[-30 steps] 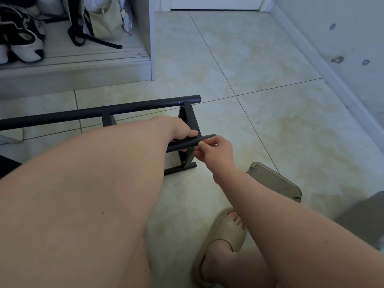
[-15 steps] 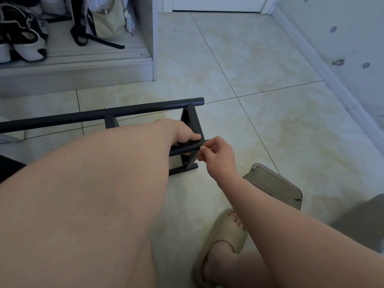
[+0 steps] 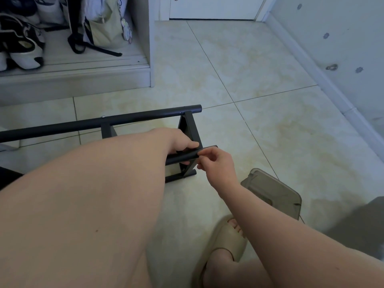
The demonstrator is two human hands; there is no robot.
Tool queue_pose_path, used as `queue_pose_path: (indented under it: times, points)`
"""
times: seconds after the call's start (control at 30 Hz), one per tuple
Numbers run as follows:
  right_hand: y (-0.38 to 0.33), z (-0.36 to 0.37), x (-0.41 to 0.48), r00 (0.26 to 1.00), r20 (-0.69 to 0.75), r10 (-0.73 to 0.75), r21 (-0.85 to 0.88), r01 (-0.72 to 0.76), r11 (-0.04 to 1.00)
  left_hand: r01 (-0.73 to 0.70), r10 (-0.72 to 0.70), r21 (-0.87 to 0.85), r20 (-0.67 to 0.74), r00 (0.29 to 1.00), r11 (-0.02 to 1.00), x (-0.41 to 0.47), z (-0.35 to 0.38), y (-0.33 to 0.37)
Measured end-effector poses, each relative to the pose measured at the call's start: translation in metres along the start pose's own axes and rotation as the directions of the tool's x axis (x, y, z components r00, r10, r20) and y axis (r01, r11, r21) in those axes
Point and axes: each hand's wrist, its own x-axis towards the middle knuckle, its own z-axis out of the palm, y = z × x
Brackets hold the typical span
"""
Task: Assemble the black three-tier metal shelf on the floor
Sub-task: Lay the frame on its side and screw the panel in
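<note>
The left hand [image 3: 184,143] curls around a black tube [image 3: 180,158], thumb on top. The right hand [image 3: 218,163] pinches the same tube near its end with thumb and fingertips. The tube crosses the end bracket [image 3: 190,129] of the black shelf frame [image 3: 104,122], which lies on the tiled floor [image 3: 270,132] straight ahead. Near the right wrist sit a grey-brown plastic piece [image 3: 274,194] and a foot in a beige slipper [image 3: 226,244]. Far left, an open cabinet [image 3: 83,80] holds shoes [image 3: 25,53] and a bag [image 3: 104,28].

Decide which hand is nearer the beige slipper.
Right. The right hand is beyond the beige slipper, apart from it; the left hand grips the black tube farther left.
</note>
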Motion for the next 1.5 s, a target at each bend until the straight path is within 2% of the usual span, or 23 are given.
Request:
queue_pose_path:
  times: [0.13, 0.3, 0.43, 0.47, 0.53, 0.63, 0.7, 0.83, 1.0, 1.07, 1.2, 1.37, 1.5]
  points:
    - [0.003, -0.001, 0.0, 0.997, 0.008, 0.071, 0.15, -0.072, 0.986, -0.006, 0.007, -0.032, 0.014, 1.0, 0.999, -0.001, 0.004, 0.0]
    - [0.005, 0.002, 0.001, 0.994, -0.018, 0.106, 0.203, -0.1, 0.974, -0.005, 0.006, -0.028, 0.022, 1.0, 1.0, 0.001, 0.008, 0.003]
    - [0.003, 0.002, 0.003, 0.986, 0.016, 0.167, 0.257, -0.166, 0.952, -0.005, 0.006, -0.038, 0.016, 1.0, 0.999, 0.003, 0.008, 0.002]
    - [0.002, 0.002, 0.003, 0.989, 0.013, 0.144, 0.194, -0.144, 0.97, -0.006, 0.007, -0.038, 0.016, 1.0, 0.999, 0.004, 0.007, 0.001]
    - [0.002, 0.0, 0.002, 0.999, -0.003, 0.034, -0.051, -0.034, 0.998, -0.006, 0.007, -0.03, 0.016, 1.0, 1.0, 0.004, 0.007, 0.0]
    - [0.002, -0.004, 0.002, 0.987, 0.023, -0.16, -0.413, 0.155, 0.897, -0.005, 0.004, 0.009, 0.02, 1.0, 1.0, 0.003, 0.007, -0.001]
    - [0.001, -0.004, 0.003, 0.982, 0.024, -0.189, -0.474, 0.178, 0.862, -0.008, 0.007, 0.012, 0.027, 1.0, 1.0, 0.002, 0.008, -0.001]
    - [0.001, 0.0, 0.001, 0.985, -0.048, -0.163, -0.419, 0.128, 0.899, -0.01, 0.009, 0.02, 0.031, 0.999, 1.0, 0.001, 0.009, 0.002]
    - [0.005, -0.002, -0.002, 0.931, 0.102, -0.35, -0.618, 0.334, 0.711, -0.008, 0.007, 0.012, 0.037, 0.999, 1.0, -0.001, 0.009, 0.002]
    - [0.007, -0.003, -0.002, 0.916, 0.121, -0.382, -0.633, 0.367, 0.682, -0.008, 0.007, 0.016, 0.041, 0.999, 1.0, -0.002, 0.009, 0.003]
    - [0.006, -0.005, -0.003, 0.945, 0.078, -0.318, -0.526, 0.31, 0.792, -0.009, 0.008, 0.036, 0.028, 1.0, 0.999, -0.002, 0.009, 0.004]
    - [0.001, -0.009, -0.01, 0.929, 0.084, -0.359, -0.548, 0.344, 0.762, -0.002, 0.002, 0.012, 0.032, 0.999, 1.0, -0.001, 0.01, 0.003]
    - [0.007, -0.022, -0.015, 0.971, -0.065, -0.23, -0.321, 0.198, 0.926, 0.012, -0.012, 0.015, 0.015, 1.0, 1.0, -0.001, 0.01, 0.003]
